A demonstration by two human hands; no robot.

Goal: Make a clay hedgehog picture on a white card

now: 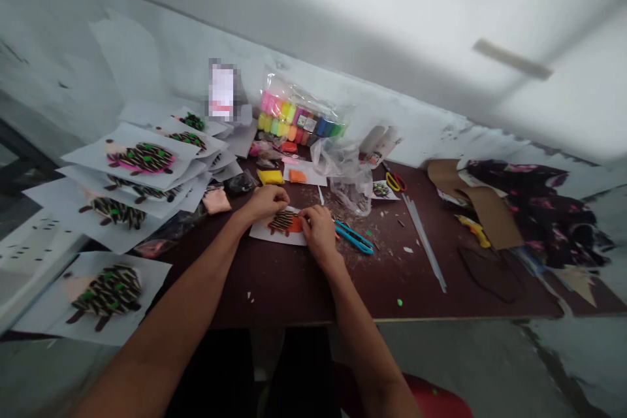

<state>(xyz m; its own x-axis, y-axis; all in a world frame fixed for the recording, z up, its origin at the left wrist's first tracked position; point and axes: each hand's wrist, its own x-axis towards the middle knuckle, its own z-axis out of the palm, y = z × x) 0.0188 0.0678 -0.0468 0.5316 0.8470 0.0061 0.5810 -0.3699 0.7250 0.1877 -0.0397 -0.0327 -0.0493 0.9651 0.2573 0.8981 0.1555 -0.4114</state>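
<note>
Left grip (pixel 264 202), right grip (pixel 321 232) pinch clay-striped paper card (pixel 264 233) — blue snips (pixel 353 236) just right, table edge (pixel 294 323) below.

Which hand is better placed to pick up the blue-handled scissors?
Right, probably: the right hand lies closest to the blue-handled scissors, while the left hand sits farther off, across the white paper card.

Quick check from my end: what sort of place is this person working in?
Probably a small handicraft workshop: a bag of coloured modelling clay sits at the back of a dark table, clay hedgehog pictures on paper sheets are piled at the left, and red-handled scissors lie nearby.
</note>
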